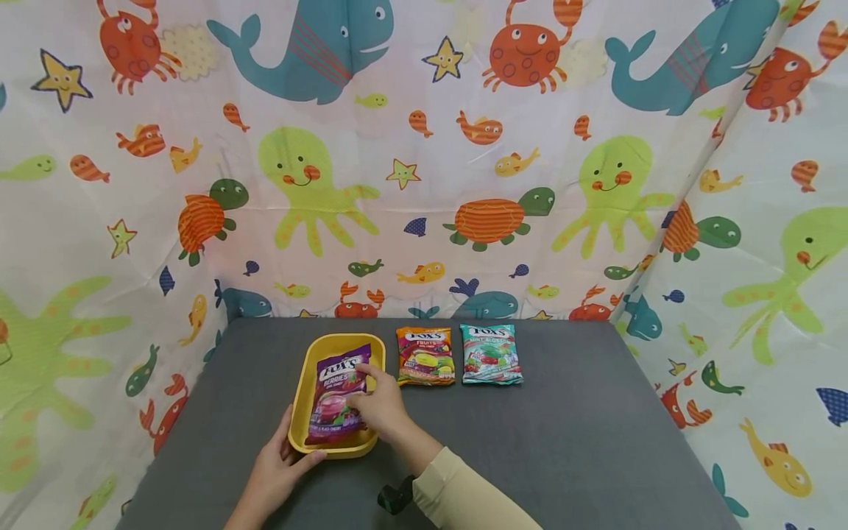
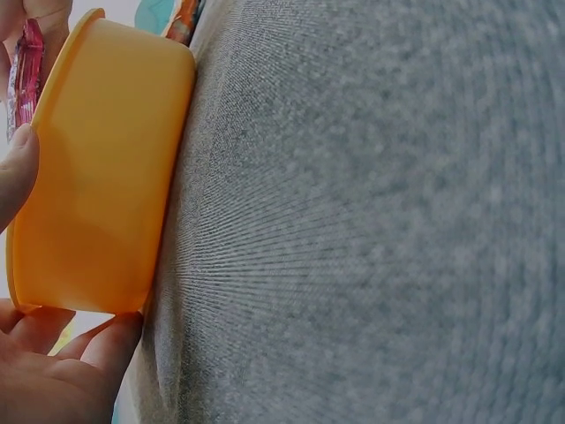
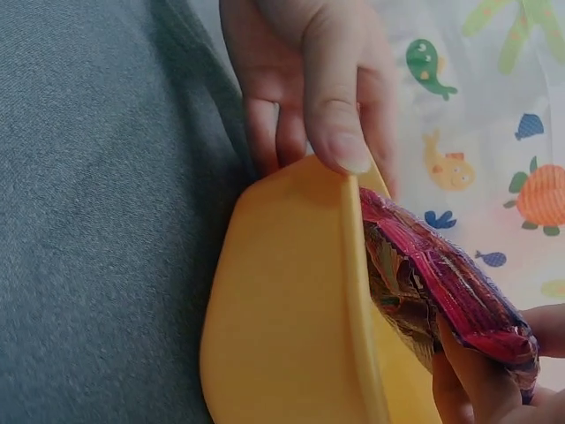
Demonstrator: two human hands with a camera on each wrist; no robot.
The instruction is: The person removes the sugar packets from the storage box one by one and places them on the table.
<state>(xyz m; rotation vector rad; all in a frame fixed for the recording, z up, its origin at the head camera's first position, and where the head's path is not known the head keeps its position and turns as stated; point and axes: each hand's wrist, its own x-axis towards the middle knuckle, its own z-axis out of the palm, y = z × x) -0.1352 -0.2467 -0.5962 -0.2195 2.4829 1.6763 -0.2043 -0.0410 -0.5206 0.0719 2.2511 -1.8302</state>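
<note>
A purple Fox's berries candy bag (image 1: 334, 397) lies tilted in a yellow plastic tub (image 1: 305, 383) on the grey cloth. With thumb and fingers, my right hand (image 1: 383, 405) pinches the bag's right edge; in the right wrist view, the bag's end (image 3: 494, 340) sticks out above the rim between those fingers. My left hand (image 1: 274, 467) grips the tub's near left corner, its thumb on the rim and its fingers along the outer side wall. The left wrist view shows the tub's outer wall (image 2: 106, 177) close up, the bag mostly hidden behind it.
An orange Fox's fruits bag (image 1: 426, 357) and a teal Fox's mint bag (image 1: 491, 355) lie side by side right of the tub. A dark object (image 1: 395, 497) shows by the right sleeve cuff. A sea-animal printed curtain (image 1: 424, 221) stands behind the grey table (image 1: 563, 449) and at its sides.
</note>
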